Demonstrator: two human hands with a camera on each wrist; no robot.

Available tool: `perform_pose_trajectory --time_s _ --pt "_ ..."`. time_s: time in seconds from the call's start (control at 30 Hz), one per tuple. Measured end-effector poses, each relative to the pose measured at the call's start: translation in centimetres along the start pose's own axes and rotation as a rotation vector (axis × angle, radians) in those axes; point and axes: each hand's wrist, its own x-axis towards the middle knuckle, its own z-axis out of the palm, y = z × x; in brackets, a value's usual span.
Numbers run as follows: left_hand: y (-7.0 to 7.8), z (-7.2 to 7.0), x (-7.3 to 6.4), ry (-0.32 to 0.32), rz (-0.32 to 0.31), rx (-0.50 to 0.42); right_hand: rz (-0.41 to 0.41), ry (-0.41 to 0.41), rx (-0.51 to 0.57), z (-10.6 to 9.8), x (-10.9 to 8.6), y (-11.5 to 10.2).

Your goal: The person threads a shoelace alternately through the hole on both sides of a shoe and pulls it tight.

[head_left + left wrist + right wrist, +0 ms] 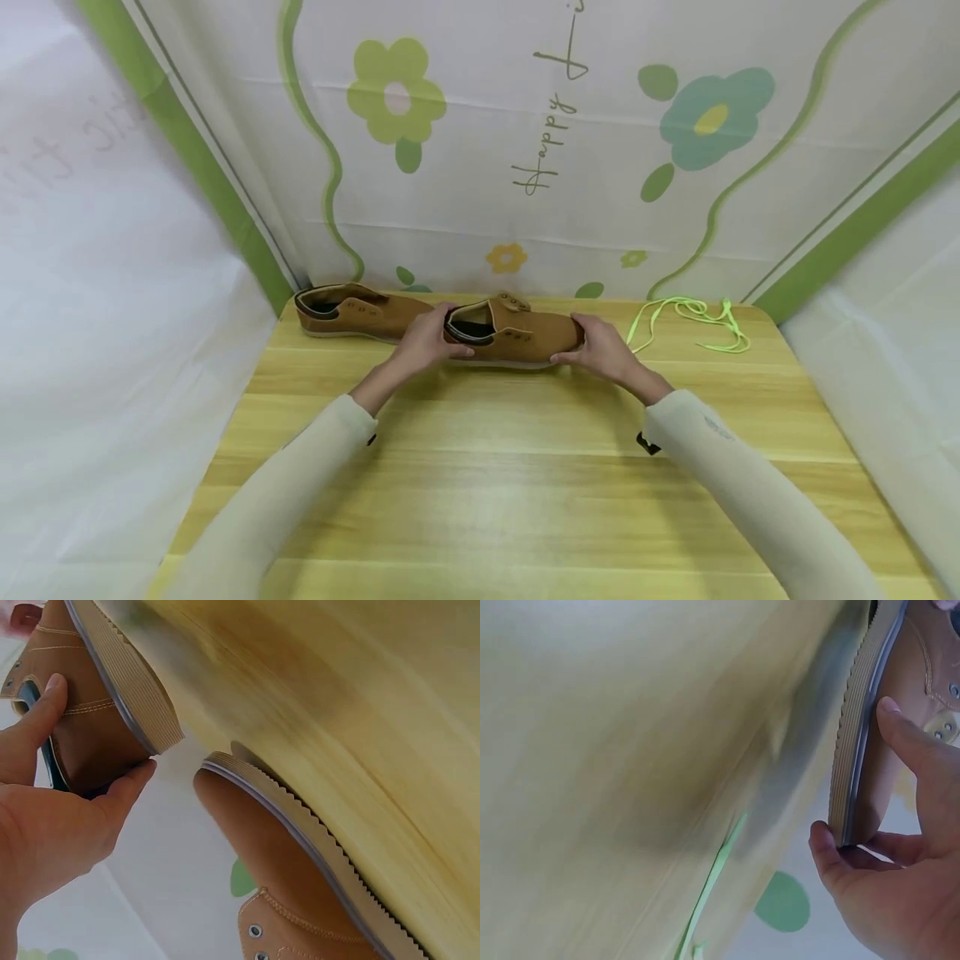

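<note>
A brown lace-up shoe (pixel 536 335) with no lace in its eyelets is held between both hands, its toe to the right. My left hand (pixel 424 340) grips the heel, the thumb on the near side by the collar. At the other end my right hand (pixel 602 348) holds the toe, with the thumb (pixel 904 731) on the upper and fingers around the tip. In the wrist views the held shoe's sole (pixel 124 675) appears lifted off the tabletop. A matching shoe (pixel 360 312) stands to the left, its toe partly behind my left hand.
Bright green laces (pixel 697 313) lie loosely tangled at the back right of the wooden table (pixel 480 483). A white cloth wall (pixel 465 192) with printed flowers rises behind the table's back edge. More white cloth hangs at both sides.
</note>
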Motion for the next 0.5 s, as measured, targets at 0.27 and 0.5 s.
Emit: perform_pose_trajectory --time_s 0.27,0.5 --pt "0.5 -0.4 -3.1 0.023 0.042 0.064 0.0 0.015 -0.005 1.0 -3.2 -2.0" --pt "1.0 -0.6 -5.8 0.065 0.092 0.134 0.008 0.056 -0.049 2.0 -6.0 -3.6"
